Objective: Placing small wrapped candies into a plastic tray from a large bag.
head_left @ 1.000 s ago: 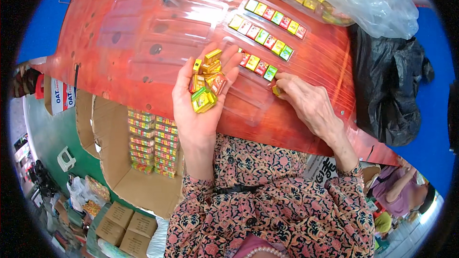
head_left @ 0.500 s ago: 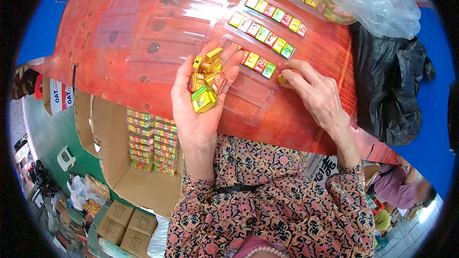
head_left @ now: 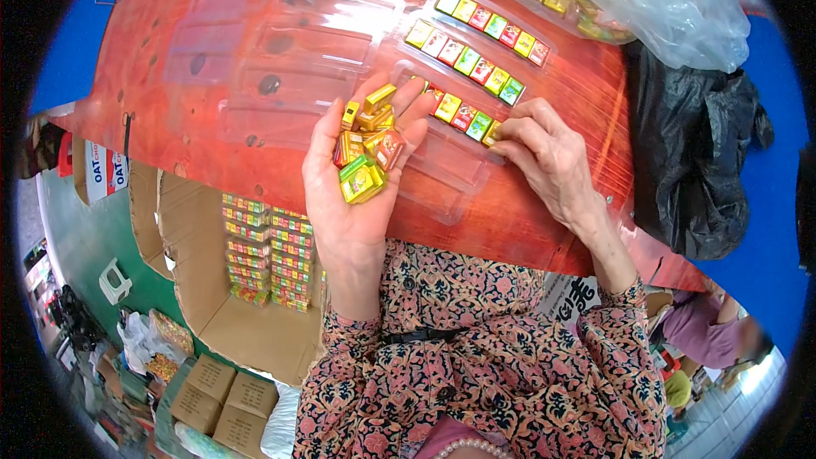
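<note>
Palm up, my left hand [head_left: 348, 191] cups a small pile of little wrapped boxes [head_left: 365, 144] in yellow, green, red and orange. My right hand [head_left: 544, 153] pinches one yellow box [head_left: 491, 133] at the right end of the third row, against the green box beside it. That row of small boxes [head_left: 463, 116] lies in a clear plastic tray; its left end is partly hidden behind my left fingers. Two fuller rows lie farther off, the middle row [head_left: 466, 60] and the far row [head_left: 494, 25], each in a tray slot.
Clear plastic trays [head_left: 319, 42] spread over the red table [head_left: 229, 149]. At the back right lie a clear bag [head_left: 680, 17] of small boxes and a black plastic bag [head_left: 693, 153]. Below left stands an open carton [head_left: 255, 331] with stacked packs. A person [head_left: 710, 327] is at the lower right.
My right hand has moved slightly left, bringing the yellow box from beside the third row to its right end. My left hand stays nearly still with its pile.
</note>
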The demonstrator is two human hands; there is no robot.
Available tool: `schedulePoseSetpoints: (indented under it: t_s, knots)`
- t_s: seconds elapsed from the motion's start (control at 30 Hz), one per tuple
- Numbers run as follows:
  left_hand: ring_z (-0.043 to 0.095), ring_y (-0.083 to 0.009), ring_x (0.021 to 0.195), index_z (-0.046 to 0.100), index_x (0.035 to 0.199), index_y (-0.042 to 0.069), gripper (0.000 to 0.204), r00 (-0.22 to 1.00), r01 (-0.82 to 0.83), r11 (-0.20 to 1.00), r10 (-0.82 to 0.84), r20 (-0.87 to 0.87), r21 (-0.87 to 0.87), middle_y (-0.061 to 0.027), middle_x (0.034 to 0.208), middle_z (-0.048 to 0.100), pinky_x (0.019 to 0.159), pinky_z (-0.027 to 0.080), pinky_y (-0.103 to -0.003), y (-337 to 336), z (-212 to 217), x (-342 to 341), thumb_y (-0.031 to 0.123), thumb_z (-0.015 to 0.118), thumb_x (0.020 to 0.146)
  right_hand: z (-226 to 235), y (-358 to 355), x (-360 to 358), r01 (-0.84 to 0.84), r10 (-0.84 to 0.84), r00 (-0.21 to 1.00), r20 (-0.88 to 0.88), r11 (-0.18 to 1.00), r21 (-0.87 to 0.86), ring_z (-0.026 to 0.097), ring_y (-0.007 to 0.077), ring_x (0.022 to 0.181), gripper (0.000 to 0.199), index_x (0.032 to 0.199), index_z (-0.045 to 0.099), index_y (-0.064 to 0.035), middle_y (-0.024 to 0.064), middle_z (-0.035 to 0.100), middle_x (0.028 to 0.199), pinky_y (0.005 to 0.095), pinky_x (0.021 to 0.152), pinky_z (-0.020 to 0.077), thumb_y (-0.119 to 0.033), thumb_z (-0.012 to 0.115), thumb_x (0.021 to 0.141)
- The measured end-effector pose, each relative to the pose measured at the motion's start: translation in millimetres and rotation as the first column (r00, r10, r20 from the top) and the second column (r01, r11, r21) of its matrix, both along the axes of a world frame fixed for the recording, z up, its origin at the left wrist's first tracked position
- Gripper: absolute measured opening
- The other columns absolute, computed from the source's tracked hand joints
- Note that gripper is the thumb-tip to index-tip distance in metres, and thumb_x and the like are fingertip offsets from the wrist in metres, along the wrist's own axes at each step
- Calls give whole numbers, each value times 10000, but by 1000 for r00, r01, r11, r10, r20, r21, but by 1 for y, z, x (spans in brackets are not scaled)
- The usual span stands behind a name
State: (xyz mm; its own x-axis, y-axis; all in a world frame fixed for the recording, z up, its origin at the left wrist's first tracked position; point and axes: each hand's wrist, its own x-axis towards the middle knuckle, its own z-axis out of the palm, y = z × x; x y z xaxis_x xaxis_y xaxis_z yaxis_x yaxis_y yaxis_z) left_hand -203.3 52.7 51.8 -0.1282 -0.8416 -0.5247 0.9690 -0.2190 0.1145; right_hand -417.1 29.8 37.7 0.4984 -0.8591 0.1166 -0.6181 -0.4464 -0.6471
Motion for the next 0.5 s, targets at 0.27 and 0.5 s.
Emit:
schedulePoseSetpoints:
  t_s: [0.27, 0.5]
  knots:
    - [465, -352, 1139, 382, 1248, -45, 461, 1000, 2, 1000, -2, -2, -9, -267, 1271, 406, 893, 454, -381, 0, -1, 0, 284, 365, 925, -4, 0, 4, 68, -69, 997, 21, 997, 38, 569, 237, 731, 144, 855, 576, -6, 103, 533, 805, 300, 625, 461, -18, 641, 727]
    - [459, -365, 1140, 374, 1252, -42, 464, 999, 1, 1000, -2, -40, -28, -284, 1267, 399, 903, 445, -387, 2, -3, 1, 285, 371, 923, -2, -4, -1, 6, -8, 1000, 26, 997, 79, 569, 230, 747, 125, 867, 581, 7, 104, 542, 805, 293, 647, 456, 20, 602, 745]
